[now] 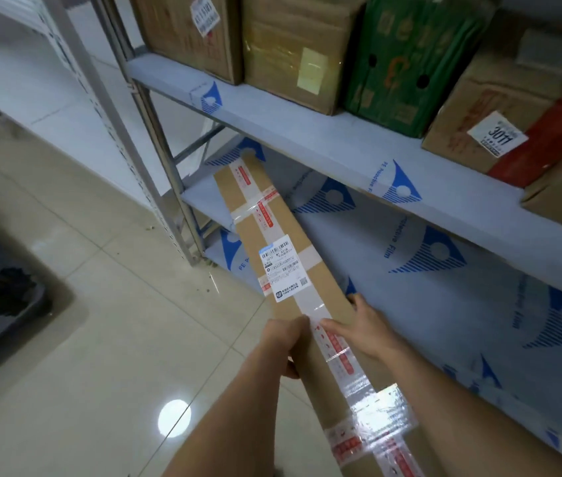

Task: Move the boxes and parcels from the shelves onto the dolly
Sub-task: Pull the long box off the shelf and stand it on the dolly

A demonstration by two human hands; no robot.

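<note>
A long narrow cardboard parcel (293, 270), taped and bearing a white shipping label, slants from the low shelf board (445, 304) toward me. My left hand (284, 342) grips its left edge, fingers curled underneath. My right hand (364, 325) holds the right edge, thumb on the top face and fingers over the side. On the upper shelf (307, 132) stand two brown boxes (186, 32) (293, 49), a green box (410, 60) and a red-and-brown box (500, 118) with a "3011" sticker. A dark dolly deck (4, 304) lies at the left on the floor.
Grey perforated shelf uprights (155, 139) rise at the left of the shelving. Another white shelf unit (14, 80) stands at the far left. Glossy beige floor tiles (117, 356) spread between the dolly and the shelves.
</note>
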